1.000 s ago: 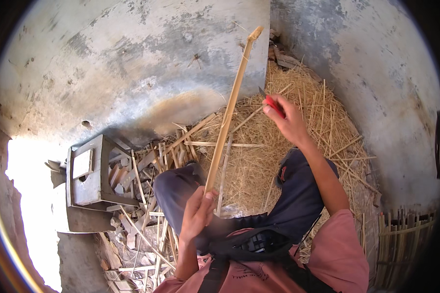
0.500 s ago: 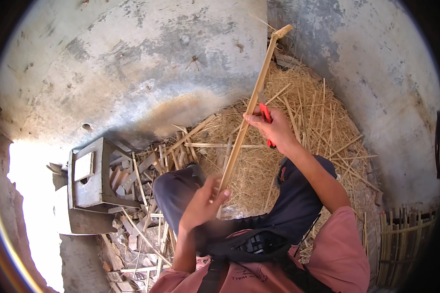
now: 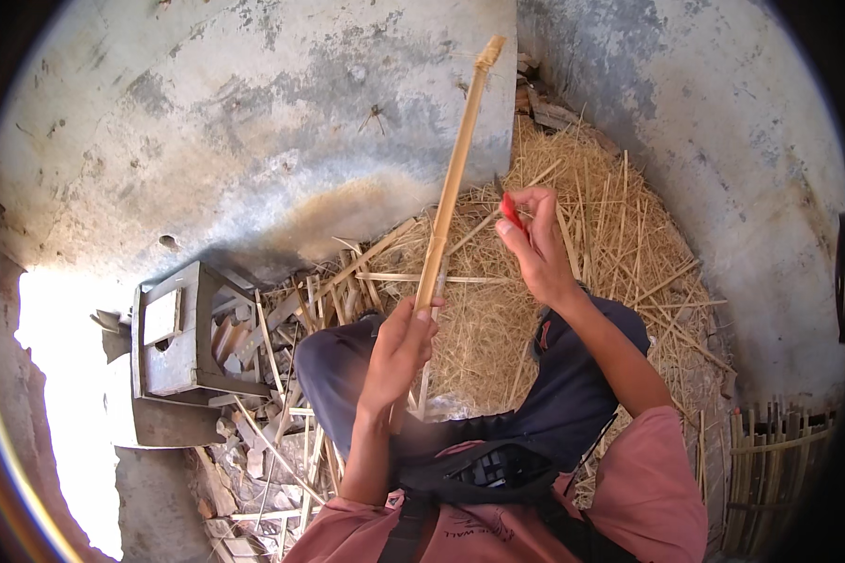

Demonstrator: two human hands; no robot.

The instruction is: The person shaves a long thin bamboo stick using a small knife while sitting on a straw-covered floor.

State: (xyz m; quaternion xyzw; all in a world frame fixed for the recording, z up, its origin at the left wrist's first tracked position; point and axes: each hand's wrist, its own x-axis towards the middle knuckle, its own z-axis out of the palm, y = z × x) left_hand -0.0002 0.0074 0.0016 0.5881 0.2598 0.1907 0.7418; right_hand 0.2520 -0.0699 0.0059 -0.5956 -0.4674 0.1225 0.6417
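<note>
The left hand (image 3: 399, 352) grasps the lower part of the stick (image 3: 455, 178), above the straw's (image 3: 620, 253) left edge; the right hand (image 3: 540, 249) holds a knife (image 3: 509, 208). The stick is probably light, stiff, best held there.

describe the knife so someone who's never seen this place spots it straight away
Find the big heap of pale straw filling the right-centre of the view. Over it in the picture is the person's right hand, gripping a small knife that points upward. Its bright red handle sets it apart from the pale, straw-coloured strips around it.
</note>
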